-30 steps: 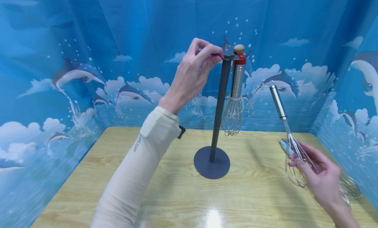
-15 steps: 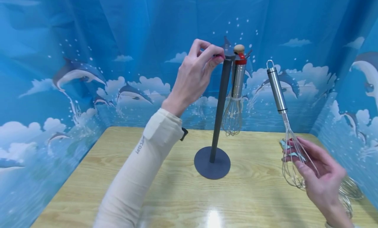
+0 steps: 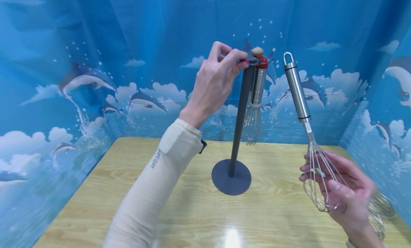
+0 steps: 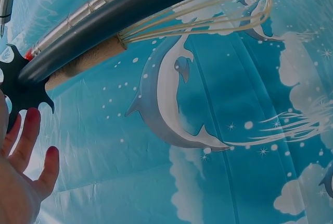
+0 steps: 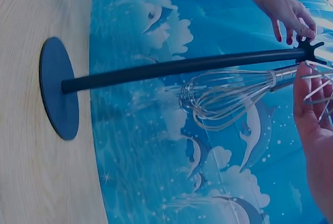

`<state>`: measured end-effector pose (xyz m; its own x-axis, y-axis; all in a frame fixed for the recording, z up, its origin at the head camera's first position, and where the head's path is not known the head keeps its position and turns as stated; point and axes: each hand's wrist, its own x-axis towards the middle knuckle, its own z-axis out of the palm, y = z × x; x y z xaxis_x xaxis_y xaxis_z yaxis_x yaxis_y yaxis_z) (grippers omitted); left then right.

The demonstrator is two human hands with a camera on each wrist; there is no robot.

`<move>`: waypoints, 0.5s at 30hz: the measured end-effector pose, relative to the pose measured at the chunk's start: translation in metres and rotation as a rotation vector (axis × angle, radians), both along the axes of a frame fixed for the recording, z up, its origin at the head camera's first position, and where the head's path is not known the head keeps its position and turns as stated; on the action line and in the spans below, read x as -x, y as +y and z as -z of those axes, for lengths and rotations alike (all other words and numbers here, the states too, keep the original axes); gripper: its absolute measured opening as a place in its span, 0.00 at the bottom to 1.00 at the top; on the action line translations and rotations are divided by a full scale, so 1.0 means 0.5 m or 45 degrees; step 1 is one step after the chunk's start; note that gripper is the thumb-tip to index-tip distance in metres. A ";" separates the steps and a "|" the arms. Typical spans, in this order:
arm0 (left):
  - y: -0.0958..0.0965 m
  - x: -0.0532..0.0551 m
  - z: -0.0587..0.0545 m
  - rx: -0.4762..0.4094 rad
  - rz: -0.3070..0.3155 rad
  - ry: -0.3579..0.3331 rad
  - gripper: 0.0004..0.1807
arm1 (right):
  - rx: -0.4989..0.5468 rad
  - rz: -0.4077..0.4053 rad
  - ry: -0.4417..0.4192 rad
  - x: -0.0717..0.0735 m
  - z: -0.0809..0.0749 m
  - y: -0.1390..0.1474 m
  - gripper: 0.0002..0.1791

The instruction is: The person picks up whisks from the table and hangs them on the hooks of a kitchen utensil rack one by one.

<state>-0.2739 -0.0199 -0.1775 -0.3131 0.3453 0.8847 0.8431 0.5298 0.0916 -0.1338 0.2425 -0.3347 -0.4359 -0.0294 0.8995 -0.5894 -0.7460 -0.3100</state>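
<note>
My left hand (image 3: 213, 76) is at the top of a dark grey stand (image 3: 241, 123), finger and thumb pinching a prong of its hooked top (image 4: 23, 86). A steel-handled whisk (image 3: 259, 86) with a red collar hangs from the far side of that top. Beside it hangs a whisk with a wooden handle (image 4: 88, 62), mostly hidden in the head view. To the right of the stand, my right hand (image 3: 351, 194) holds another steel whisk (image 3: 298, 92) by its wires. That whisk's handle points upward, leaning left, with its hanging loop (image 3: 288, 57) uppermost.
The stand's round base (image 3: 221, 180) sits on the wood-grain table (image 3: 160, 194). More wire whisks (image 3: 382, 205) lie at the table's right side, partly behind my right hand. A blue dolphin-print curtain (image 3: 154, 34) encloses the back and sides.
The whisk in my right hand has risen, its handle moving up and left. My left hand has shifted slightly right, and the hanging whisks have turned a little with the stand's top.
</note>
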 end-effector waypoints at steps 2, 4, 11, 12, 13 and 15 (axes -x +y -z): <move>0.000 0.000 0.000 -0.004 -0.006 0.006 0.13 | -0.006 -0.071 -0.019 0.001 -0.003 -0.002 0.30; 0.000 -0.001 0.000 -0.003 -0.013 0.002 0.13 | -0.013 -0.113 -0.042 0.002 -0.004 -0.003 0.30; 0.001 -0.001 0.000 0.003 -0.025 -0.023 0.15 | -0.038 -0.209 -0.079 0.018 -0.003 -0.009 0.30; 0.001 0.000 0.000 0.002 -0.027 -0.023 0.15 | -0.041 -0.226 -0.087 0.020 -0.003 -0.010 0.31; 0.002 0.000 0.000 0.002 -0.027 -0.024 0.15 | -0.044 -0.242 -0.095 0.021 -0.003 -0.011 0.31; 0.003 0.000 -0.001 0.003 -0.028 -0.027 0.15 | -0.054 -0.274 -0.114 0.022 -0.002 -0.011 0.32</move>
<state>-0.2737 -0.0186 -0.1770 -0.3395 0.3404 0.8768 0.8291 0.5485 0.1081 -0.1450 0.2368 -0.3338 -0.4938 -0.1670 0.8534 -0.3870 -0.8366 -0.3877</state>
